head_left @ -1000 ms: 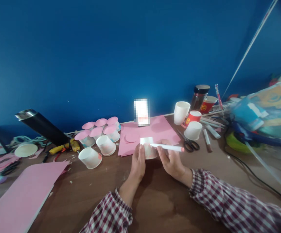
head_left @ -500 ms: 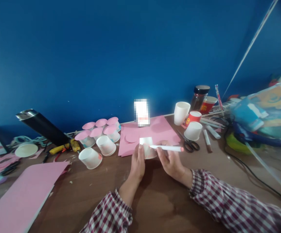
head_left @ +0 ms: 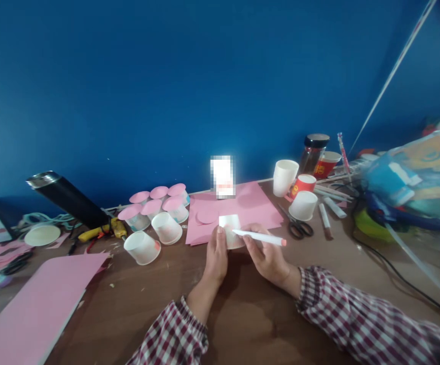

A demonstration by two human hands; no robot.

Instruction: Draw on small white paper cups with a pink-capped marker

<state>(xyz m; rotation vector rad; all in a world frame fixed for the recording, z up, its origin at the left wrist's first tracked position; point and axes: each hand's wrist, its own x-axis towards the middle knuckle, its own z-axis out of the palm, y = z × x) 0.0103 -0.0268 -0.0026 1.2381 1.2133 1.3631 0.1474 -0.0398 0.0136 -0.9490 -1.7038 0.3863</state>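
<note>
My left hand [head_left: 217,256] grips a white paper cup [head_left: 229,226] by its left side, just in front of the pink paper sheets [head_left: 243,200]. Between the fingers of my right hand [head_left: 267,258] is a white marker [head_left: 263,236] with an orange-pink end. Its tip points left and lies at the cup's wall; whether it touches cannot be made out. A pink paper disc [head_left: 207,216] rests on the sheets. To the left stand two white cups, the nearer one [head_left: 142,248] and another [head_left: 167,228], with several pink-topped cups [head_left: 152,207] behind them.
Scissors [head_left: 299,228], loose markers [head_left: 325,220], a white cup [head_left: 302,206] and a red cup [head_left: 305,186] are on the right. A black cable [head_left: 391,268] runs across the table there. On the left lie a black flask [head_left: 68,200], a yellow-handled tool [head_left: 93,233] and a pink sheet [head_left: 41,309].
The marker has tilted slightly, its tip a little higher and further left and its orange-pink end lower. My left hand and the cup have hardly moved.
</note>
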